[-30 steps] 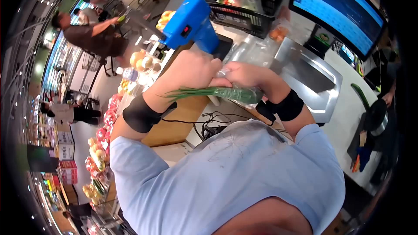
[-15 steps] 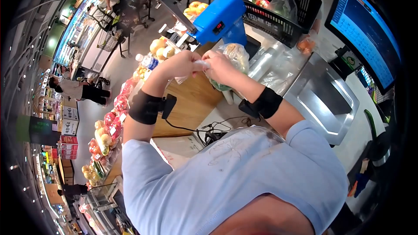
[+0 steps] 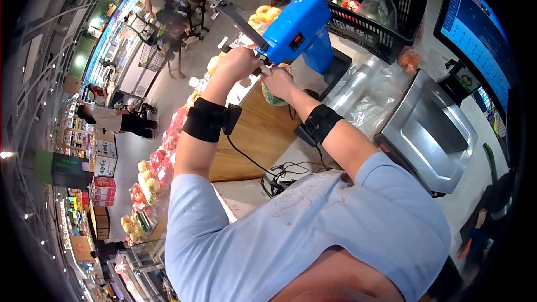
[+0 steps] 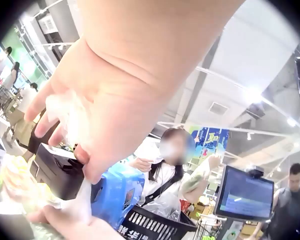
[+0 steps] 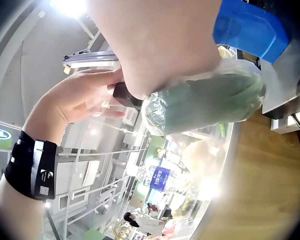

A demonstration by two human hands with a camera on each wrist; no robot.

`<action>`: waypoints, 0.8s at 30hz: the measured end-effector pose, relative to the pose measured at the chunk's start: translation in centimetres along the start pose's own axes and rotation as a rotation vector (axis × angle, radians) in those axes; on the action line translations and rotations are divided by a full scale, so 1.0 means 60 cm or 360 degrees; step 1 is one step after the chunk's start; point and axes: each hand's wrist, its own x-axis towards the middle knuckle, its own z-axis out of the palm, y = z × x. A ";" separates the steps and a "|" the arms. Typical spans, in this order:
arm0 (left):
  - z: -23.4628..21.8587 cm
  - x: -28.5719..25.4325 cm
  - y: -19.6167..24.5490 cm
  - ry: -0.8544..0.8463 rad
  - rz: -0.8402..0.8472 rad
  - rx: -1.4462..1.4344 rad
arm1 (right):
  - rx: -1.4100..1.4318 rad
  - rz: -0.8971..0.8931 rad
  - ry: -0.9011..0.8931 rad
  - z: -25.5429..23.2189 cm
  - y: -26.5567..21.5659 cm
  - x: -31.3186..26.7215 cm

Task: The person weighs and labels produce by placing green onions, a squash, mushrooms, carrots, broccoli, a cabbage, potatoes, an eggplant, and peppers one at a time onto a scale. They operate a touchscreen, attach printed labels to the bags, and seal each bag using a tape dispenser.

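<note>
My left hand (image 3: 239, 65) grips the twisted neck of a clear plastic bag (image 5: 205, 102), just below the arm of a blue machine (image 3: 296, 28) with a lit red display. In the left wrist view, crumpled film (image 4: 70, 117) lies in the palm and stretches down to the other hand. My right hand (image 3: 279, 82) pinches the bag close beside the left one. Green leafy vegetables show through the film in the right wrist view. A dark block (image 5: 127, 95) sits between the two hands there.
A black basket (image 3: 363, 36) with bagged produce stands behind the machine. A metal scale (image 3: 430, 134) and a monitor (image 3: 475, 39) are to the right. Bagged fruit (image 3: 159, 165) lines the counter's left side; a labelled bottle (image 5: 160, 178) stands near. Black cables (image 3: 279, 182) lie below the arms.
Both hands have moved forward to the blue machine with the bag. The long green leaves, across the hands at first, now hang below the right hand. The view has shifted.
</note>
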 end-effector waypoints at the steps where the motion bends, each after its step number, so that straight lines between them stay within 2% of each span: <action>1: 0.003 0.006 -0.006 -0.0113 -0.0014 -0.0136 | 0.0005 -0.0001 0.0008 0.011 0.010 0.012; 2: 0.003 0.006 -0.017 -0.0079 0.0244 -0.0179 | -0.0101 -0.0046 -0.0066 0.021 0.019 0.023; 3: -0.002 0.008 -0.022 -0.0079 0.0249 -0.0174 | -0.0207 -0.0091 -0.0139 0.018 0.010 0.024; 4: -0.006 0.010 -0.026 -0.0094 0.0079 -0.0331 | -0.0049 0.0043 -0.0241 -0.001 -0.007 0.014; 5: -0.008 0.010 -0.029 -0.0109 -0.0095 -0.0489 | -0.0047 0.0043 -0.0241 0.008 -0.005 0.023; 7: 0.017 0.024 -0.055 -0.0074 -0.0141 -0.0543 | -0.0332 0.0045 -0.0110 0.029 0.001 0.046; 9: 0.041 0.035 -0.081 -0.0115 -0.0355 -0.0923 | -0.0349 -0.0024 -0.0060 0.032 0.000 0.047; 11: 0.051 0.039 -0.089 -0.0077 -0.0356 -0.0993 | -0.0369 -0.0092 -0.0012 0.029 -0.007 0.048; 13: 0.049 0.037 -0.087 -0.0036 -0.0362 -0.1070 | -0.0487 -0.0066 -0.0233 0.030 -0.005 0.060; 15: 0.040 0.036 -0.083 -0.0126 -0.0440 -0.1046 | -0.0480 -0.0076 -0.0177 0.038 -0.005 0.068; 20: 0.025 0.027 -0.066 -0.0144 -0.0466 -0.1177 | -0.0557 -0.0185 -0.0062 0.032 -0.009 0.063; 23: 0.041 0.025 -0.074 -0.0129 -0.0474 -0.1310 | -0.0520 -0.0113 -0.0155 0.029 -0.006 0.058; 24: 0.045 0.015 -0.066 0.0037 -0.0362 -0.1108 | -0.0638 -0.0143 -0.0335 0.027 0.000 0.059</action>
